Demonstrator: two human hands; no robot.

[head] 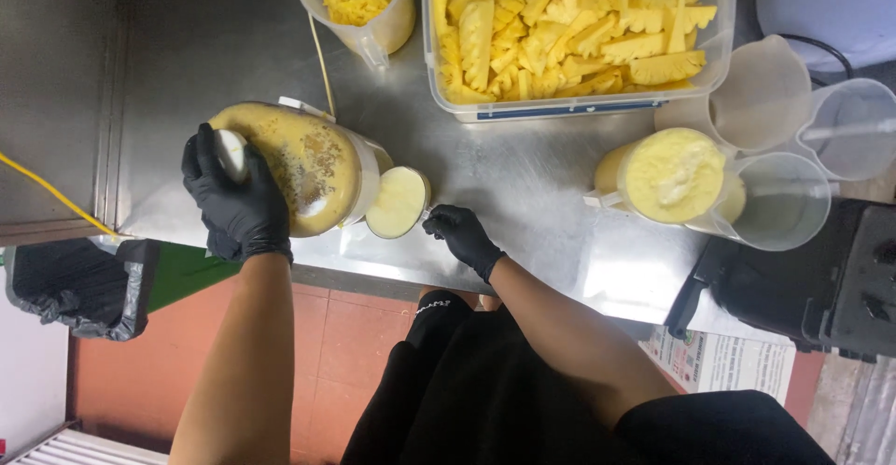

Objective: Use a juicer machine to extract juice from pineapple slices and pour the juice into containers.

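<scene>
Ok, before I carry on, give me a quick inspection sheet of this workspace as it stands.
Surface: steel counter, bare metal between items, dull and smeared.
Job's things: juicer with pulp-smeared clear lid; small cup of pale juice at its spout.
Clutter: clear tub of cut pineapple spears; jug of pineapple chunks; jug of foamy juice; three other clear jugs at the right.
Grippers: left hand, black glove, on the white pusher; right hand, black glove, fingertips by the cup.
Cables: pale cord behind the juicer; yellow cord at left.
Surroundings: black-lined bin, red tiled floor, black appliance at right.
</scene>
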